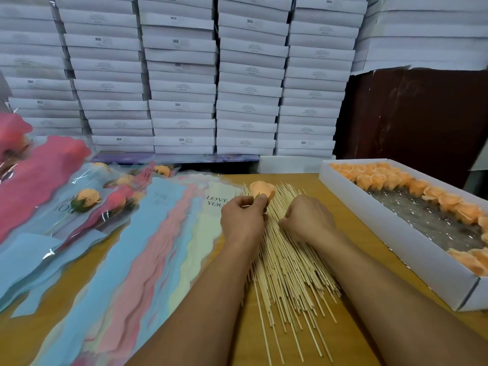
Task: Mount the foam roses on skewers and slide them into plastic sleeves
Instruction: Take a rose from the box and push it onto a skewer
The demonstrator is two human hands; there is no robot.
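done: few sleeved roses (87, 199) at left | now: left hand (243, 217) pinches peach rose (261, 190), right hand (307, 220) curled on skewers (287, 265), grip unclear | left: tray of roses (412, 186), empty sleeves (163, 233)

Peach foam rose (262, 189) held above fanned bamboo skewers (287, 260); pastel sleeves (148, 247) lie spread alongside.

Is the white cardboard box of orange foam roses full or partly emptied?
Partly emptied: the white cardboard box holds orange foam roses only along its far end and right side; bare crinkled plastic lining shows mid-box.
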